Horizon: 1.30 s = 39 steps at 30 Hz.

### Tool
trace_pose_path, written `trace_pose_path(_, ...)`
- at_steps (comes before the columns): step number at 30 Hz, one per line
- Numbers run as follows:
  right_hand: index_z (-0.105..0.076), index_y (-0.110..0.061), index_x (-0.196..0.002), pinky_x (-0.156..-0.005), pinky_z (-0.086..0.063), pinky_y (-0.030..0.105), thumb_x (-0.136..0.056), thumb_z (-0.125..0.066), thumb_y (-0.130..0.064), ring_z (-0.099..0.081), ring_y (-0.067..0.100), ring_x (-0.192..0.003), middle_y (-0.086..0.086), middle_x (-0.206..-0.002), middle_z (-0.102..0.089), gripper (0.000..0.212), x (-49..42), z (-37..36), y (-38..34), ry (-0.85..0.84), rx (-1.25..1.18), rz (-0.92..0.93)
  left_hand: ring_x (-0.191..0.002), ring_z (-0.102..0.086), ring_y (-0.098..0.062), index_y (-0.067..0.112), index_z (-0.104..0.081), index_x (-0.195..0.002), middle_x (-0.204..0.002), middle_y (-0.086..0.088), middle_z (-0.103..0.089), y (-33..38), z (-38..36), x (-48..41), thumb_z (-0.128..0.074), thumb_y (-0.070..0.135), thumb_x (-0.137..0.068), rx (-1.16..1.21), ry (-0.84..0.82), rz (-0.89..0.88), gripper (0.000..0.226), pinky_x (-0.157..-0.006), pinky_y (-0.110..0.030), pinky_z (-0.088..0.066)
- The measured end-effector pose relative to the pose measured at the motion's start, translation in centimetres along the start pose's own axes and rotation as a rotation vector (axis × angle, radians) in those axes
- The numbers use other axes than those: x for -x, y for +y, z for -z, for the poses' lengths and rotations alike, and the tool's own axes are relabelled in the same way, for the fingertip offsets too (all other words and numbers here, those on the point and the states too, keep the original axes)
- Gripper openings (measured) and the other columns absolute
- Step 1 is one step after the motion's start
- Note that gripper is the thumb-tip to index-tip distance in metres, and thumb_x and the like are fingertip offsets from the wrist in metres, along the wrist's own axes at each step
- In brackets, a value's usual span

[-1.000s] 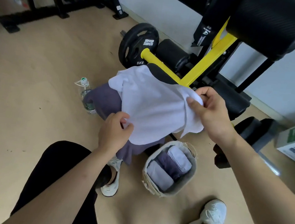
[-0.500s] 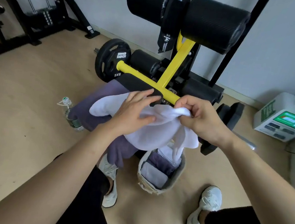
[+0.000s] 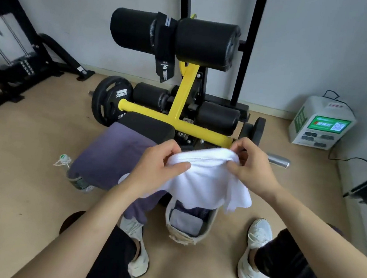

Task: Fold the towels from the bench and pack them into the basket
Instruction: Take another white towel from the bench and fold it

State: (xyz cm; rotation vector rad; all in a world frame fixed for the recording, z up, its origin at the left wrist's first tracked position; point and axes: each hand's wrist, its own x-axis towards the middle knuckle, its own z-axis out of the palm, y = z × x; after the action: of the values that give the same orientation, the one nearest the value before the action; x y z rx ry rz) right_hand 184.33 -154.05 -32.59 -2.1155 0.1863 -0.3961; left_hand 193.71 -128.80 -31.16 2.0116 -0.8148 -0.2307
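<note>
A second ago the white towel point(image 3: 207, 182) lies spread wide over the bench point(image 3: 147, 125) with my hands at two far corners; now it is gathered up and doubled, hanging in the centre of the frame from its upper edge. My left hand point(image 3: 159, 165) pinches that edge at its left end, thumb over the cloth and fingers curled behind, and my right hand point(image 3: 250, 167) pinches it at the right end. The two hands are now close together rather than wide apart. The loose lower part of the towel drapes down in front of the basket point(image 3: 180, 236), which stands on the floor at lower centre between my shoes, and it covers the basket's far rim. Inside the basket I can see folded towels point(image 3: 185, 222) already packed. I judge that the first fold is made, but the cloth is still too broad and uneven at the bottom right to go in; it needs another fold first. The purple towel point(image 3: 112, 151) still lies unfolded over the bench at centre left, so at least one more towel is left after this.
</note>
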Motion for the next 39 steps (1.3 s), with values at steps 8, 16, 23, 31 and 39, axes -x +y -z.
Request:
trace_pose_path(8, -0.070, -0.021, -0.081, -0.072, -0.053, 0.029, -0.077, -0.066, -0.004, -0.064, 0.012, -0.074, -0.006, -0.083, -0.069, 0.019, 5.1, -0.7, 7.2, 0.086, 0.223, -0.200, -0.069, -0.045, -0.010, 0.012, -0.056, -0.084, -0.071, 0.006, -0.050, 1.7, -2.1, 1.1, -0.068, 0.039, -0.084, 0.244, 0.187, 0.116, 0.030, -0.066, -0.032, -0.037)
trace_pose_path(16, -0.061, -0.007, -0.087, -0.085, -0.057, 0.042, -0.097, -0.049, 0.004, -0.065, 0.016, -0.063, 0.005, -0.070, -0.058, 0.019, 6.7, -1.1, 11.0, 0.008, -0.390, -0.502, -0.079, -0.063, -0.011, 0.026, -0.064, -0.087, -0.082, 0.006, -0.069, -3.8, -5.9, 4.2, -0.066, 0.024, -0.097, 0.226, 0.200, 0.324, 0.011, -0.073, -0.036, -0.051)
trace_pose_path(23, -0.066, -0.013, -0.100, -0.074, -0.052, 0.030, -0.084, -0.075, -0.010, -0.059, 0.013, -0.073, 0.007, -0.085, -0.070, 0.018, 8.4, -4.0, 8.6, -0.236, -0.185, -0.329, -0.079, -0.066, -0.013, 0.023, -0.069, -0.085, -0.078, 0.006, -0.071, -5.7, -8.9, 6.1, -0.067, 0.021, -0.095, 0.111, -0.018, 0.351, 0.010, -0.074, -0.035, -0.052)
trace_pose_path(31, -0.069, -0.016, -0.092, -0.075, -0.053, 0.027, -0.084, -0.075, -0.020, -0.060, 0.008, -0.076, -0.005, -0.083, -0.068, 0.010, 9.3, -9.4, 7.0, -0.388, -0.210, -0.217, -0.077, -0.065, -0.011, 0.018, -0.072, -0.080, -0.078, -0.001, -0.071, -5.8, -9.0, 6.5, -0.068, 0.036, -0.088, 0.170, -0.084, 0.222, 0.021, -0.071, -0.022, -0.049)
trace_pose_path(39, -0.053, -0.026, -0.084, -0.069, -0.049, 0.026, -0.073, -0.076, -0.038, -0.053, 0.010, -0.071, -0.011, -0.077, -0.056, 0.029, 8.8, -10.5, 7.8, -0.271, -0.119, -0.269, -0.061, -0.045, -0.004, 0.004, -0.057, -0.066, -0.060, 0.000, -0.049, -5.2, -9.2, 6.6, -0.059, 0.041, -0.087, 0.273, -0.083, 0.208, 0.043, -0.060, -0.017, -0.038)
